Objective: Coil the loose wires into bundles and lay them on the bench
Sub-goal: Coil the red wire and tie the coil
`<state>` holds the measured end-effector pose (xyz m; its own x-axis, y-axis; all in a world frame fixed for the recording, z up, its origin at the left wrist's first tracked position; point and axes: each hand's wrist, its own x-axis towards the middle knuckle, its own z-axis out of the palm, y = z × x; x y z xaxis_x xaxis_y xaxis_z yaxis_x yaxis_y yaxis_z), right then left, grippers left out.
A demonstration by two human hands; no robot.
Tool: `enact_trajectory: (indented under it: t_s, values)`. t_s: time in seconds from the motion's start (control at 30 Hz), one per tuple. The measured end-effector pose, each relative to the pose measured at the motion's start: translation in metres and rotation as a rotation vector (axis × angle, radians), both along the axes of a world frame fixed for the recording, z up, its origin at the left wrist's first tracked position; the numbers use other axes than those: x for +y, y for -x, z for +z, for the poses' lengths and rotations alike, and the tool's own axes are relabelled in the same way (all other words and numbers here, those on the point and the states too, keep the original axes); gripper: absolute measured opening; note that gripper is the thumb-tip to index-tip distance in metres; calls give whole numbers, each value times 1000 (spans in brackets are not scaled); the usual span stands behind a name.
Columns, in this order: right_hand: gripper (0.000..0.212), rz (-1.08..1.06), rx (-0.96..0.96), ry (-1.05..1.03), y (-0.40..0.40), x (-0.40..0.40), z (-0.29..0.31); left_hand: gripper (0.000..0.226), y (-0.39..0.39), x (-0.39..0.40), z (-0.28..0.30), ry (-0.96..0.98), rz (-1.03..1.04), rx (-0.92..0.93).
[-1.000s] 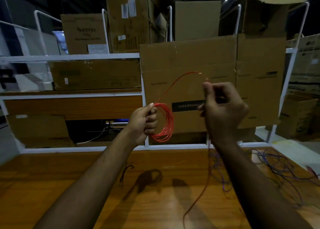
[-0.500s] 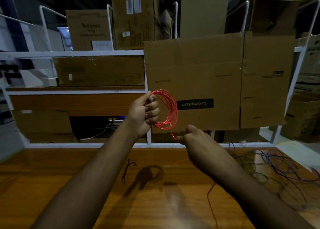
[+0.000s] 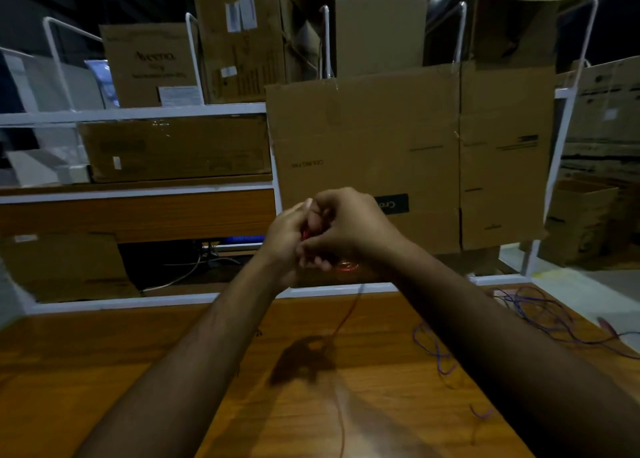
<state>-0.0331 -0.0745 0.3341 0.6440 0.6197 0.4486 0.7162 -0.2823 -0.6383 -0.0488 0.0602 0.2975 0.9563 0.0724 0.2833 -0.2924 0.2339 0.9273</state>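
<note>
1. Above the bench (image 3: pixel 104 371), both hands met: the left hand (image 3: pixel 287 239) and right hand (image 3: pixel 346 229) curled around a red coil (image 3: pixel 347 266), mostly hidden between them.
2. Thin and springy, the wire likely needed pinching across all loops.
3. Its tail (image 3: pixel 341 419) trailed down, blurred.
4. Loose wires (image 3: pixel 540 315) lay tangled at right.

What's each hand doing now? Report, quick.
Left hand: grips the red wire coil.
Right hand: fingers curled at the same coil.
</note>
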Motion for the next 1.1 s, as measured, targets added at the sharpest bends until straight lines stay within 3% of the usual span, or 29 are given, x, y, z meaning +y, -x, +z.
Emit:
enact_trajectory:
  t_s: [0.07,0.17,0.2,0.27,0.33,0.4,0.47,0.53,0.63,0.77,0.83,0.93,1.0,1.1]
  values:
    - [16,-32,25,-88,-9,-3,-3,37,-2,0,3,23,22,2]
    - [17,-238,-22,-399,-27,-7,-29,30,-5,2,4,40,29,-9]
    - [20,-318,-58,-425,-35,-9,-41,29,-6,4,5,63,21,-10]
    - [49,-405,-124,-250,-48,-12,-66,30,-7,8,9,86,10,-4]
    - [65,-222,113,-114,-54,-15,-81,32,-9,10,12,89,-3,-1]
    - [42,67,468,-40,-52,-22,-93,33,-10,11,16,106,-20,1]
    - [23,228,525,158,-55,-30,-116,34,-11,15,19,152,-28,-1]
    - [18,307,539,268,-59,-39,-146,35,-11,23,21,193,-28,-11]
    - [16,281,741,63,-58,-48,-177,36,-13,33,25,233,-29,-23]
    - [14,25,774,-396,-51,-44,-182,37,-13,39,22,258,-25,-11]
    - [12,-173,680,-466,-47,-36,-173,37,-13,36,19,245,-24,-4]
    - [16,-405,225,-98,-35,-31,-148,36,-16,31,14,185,11,-12]
    - [15,-329,81,120,-19,-30,-121,36,-18,29,11,138,35,-16]
    - [32,-139,-90,281,0,-31,-84,33,-18,27,6,88,48,-3]
